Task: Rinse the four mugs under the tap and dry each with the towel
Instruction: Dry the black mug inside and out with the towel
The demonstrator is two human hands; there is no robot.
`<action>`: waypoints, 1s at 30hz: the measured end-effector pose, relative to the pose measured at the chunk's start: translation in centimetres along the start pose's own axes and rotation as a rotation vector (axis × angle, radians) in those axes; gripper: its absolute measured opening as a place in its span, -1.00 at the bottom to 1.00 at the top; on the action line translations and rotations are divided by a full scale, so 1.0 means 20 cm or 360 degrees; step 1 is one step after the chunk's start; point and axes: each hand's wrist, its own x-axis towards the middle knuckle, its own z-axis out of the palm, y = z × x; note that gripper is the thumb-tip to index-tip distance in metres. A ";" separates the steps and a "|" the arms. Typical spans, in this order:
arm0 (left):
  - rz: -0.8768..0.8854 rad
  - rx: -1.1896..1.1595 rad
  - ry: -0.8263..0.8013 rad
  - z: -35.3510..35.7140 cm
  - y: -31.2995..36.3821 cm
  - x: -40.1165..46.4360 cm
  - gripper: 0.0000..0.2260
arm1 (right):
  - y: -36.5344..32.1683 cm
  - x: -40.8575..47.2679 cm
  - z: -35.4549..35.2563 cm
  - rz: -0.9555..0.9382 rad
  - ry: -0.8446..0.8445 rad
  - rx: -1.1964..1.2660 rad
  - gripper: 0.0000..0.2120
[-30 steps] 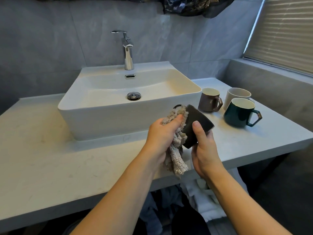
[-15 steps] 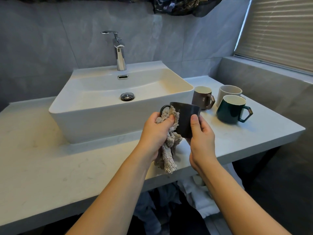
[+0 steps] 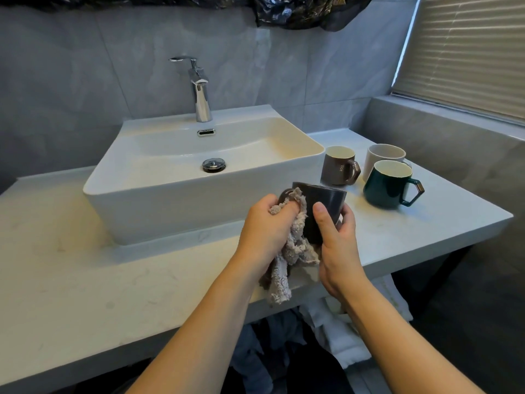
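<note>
My right hand grips a dark grey mug upright above the counter's front edge, thumb on its near wall. My left hand holds a beige towel bunched against the mug's left side by its handle; the towel's loose end hangs down. Three mugs stand on the counter to the right of the basin: a brown one, a white one behind, and a dark green one in front. The chrome tap stands behind the white basin, no water running.
The white counter stretches left and in front of the basin. A grey ledge and window blind bound the right side. Cloths and white towels lie under the counter. A black plastic sheet hangs on the wall above.
The dark mug went from tilted, rim away to the right, to upright in my right hand. My left hand with the towel shifted onto the mug's handle side.
</note>
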 end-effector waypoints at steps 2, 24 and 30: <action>0.0055 0.0068 -0.0066 -0.01 0.01 0.00 -0.73 | 0.01 0.00 -0.02 0.0014 0.0003 0.0047 -0.28; -0.0041 0.0155 -0.0561 -0.14 0.20 0.02 -0.83 | -0.05 0.00 -0.02 -0.0158 -0.0032 -0.0317 -0.21; 0.0364 0.0514 -0.0085 -0.07 0.18 -0.01 -0.89 | -0.07 0.02 0.00 -0.0135 -0.0016 -0.0215 -0.25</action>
